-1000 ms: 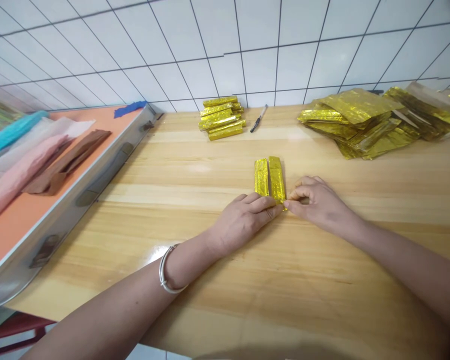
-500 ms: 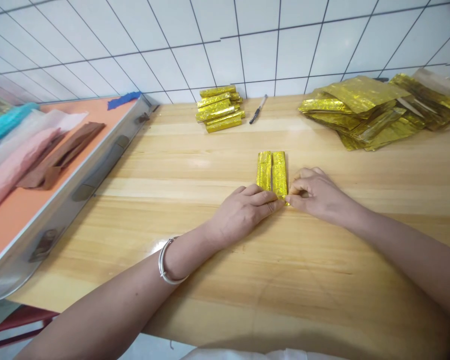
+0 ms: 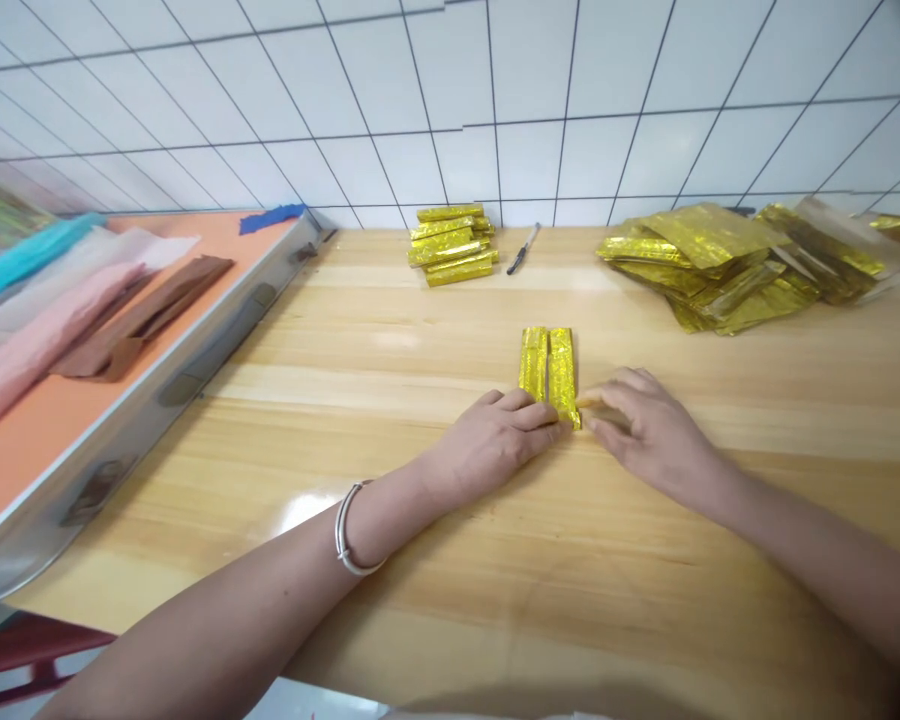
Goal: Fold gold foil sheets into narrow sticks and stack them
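A folded strip of gold foil paper [image 3: 549, 362] lies on the wooden table [image 3: 450, 560], its two long flaps side by side. My left hand [image 3: 491, 440] lies flat over the near end of the strip, fingers together, pressing it down. My right hand [image 3: 645, 425] is at the strip's near right corner, fingers bent, pinching that corner against the table. A silver bangle [image 3: 349, 530] is on my left wrist.
A stack of folded gold strips [image 3: 452, 244] and a pen [image 3: 521, 249] lie by the tiled wall. A heap of flat gold foil sheets [image 3: 727, 262] fills the far right. A metal-edged orange tray [image 3: 60, 420] with pink, brown and blue paper stands at the left.
The hands stay on the near end of the gold strip. My right hand's fingers have flattened a little at the corner. The camera view shifted slightly.
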{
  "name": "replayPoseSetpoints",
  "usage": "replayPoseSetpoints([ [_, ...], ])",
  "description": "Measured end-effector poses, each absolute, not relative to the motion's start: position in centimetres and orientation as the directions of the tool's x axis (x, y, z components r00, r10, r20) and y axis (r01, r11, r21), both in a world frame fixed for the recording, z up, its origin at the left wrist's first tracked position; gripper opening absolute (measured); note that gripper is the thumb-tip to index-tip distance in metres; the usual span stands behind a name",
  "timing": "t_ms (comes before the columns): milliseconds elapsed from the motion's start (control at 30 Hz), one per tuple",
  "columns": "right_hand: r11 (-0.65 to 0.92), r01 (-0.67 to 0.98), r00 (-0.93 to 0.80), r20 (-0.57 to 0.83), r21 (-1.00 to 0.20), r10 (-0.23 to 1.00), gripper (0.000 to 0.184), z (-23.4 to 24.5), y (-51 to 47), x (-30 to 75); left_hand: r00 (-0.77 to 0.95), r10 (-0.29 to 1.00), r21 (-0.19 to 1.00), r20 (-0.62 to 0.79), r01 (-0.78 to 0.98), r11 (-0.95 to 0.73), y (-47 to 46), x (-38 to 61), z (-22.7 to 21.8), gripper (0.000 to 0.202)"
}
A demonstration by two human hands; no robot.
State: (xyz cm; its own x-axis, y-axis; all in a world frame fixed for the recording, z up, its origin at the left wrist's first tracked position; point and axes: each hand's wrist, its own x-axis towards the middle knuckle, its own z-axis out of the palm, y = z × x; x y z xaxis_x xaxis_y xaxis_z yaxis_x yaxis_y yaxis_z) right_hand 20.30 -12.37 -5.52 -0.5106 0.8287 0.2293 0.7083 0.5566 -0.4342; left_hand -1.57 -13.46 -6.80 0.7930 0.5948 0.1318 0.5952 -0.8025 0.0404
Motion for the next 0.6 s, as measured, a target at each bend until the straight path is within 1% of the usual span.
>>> replayPoseSetpoints([
  [67,0.619,0.707,-0.572,0.238,-0.343,0.785,0.022,-4.9,-13.2,20.4,0.795,0.592,0.04,0.133,0.593,-0.804,-13.4,-1.6,-6.9,0.035],
  [167,0.679,0.706,-0.649,0.202,-0.2,0.734,0.027,-4.6,-14.2,20.7,0.797,0.587,0.042,0.139,0.588,-0.808,-13.4,-1.6,-6.8,0.035],
  [300,0.683,0.724,-0.664,0.171,-0.097,0.728,0.034,-5.6,-15.2,20.9,0.795,0.59,0.051,0.14,0.589,-0.807,-13.6,-1.6,-6.7,0.035],
  [400,0.672,0.74,-0.66,0.173,-0.021,0.731,0.037,-6.3,-15.9,20.7,0.799,0.578,0.094,0.167,0.57,-0.816,-13.5,-1.7,-6.9,0.034],
  [500,0.688,0.725,-0.679,0.202,0.036,0.706,0.037,-6.5,-16.2,20.4,0.802,0.544,0.222,0.246,0.499,-0.837,-13.2,-2.4,-7.5,0.034],
  [533,0.7,0.713,-0.69,0.211,0.038,0.692,0.036,-6.5,-16.2,20.4,0.796,0.54,0.287,0.273,0.468,-0.836,-13.0,-2.8,-7.6,0.035],
  [600,0.725,0.689,-0.711,0.213,0.017,0.67,0.035,-6.7,-15.9,20.6,0.753,0.586,0.448,0.299,0.432,-0.783,-12.6,-3.5,-7.7,0.035],
])
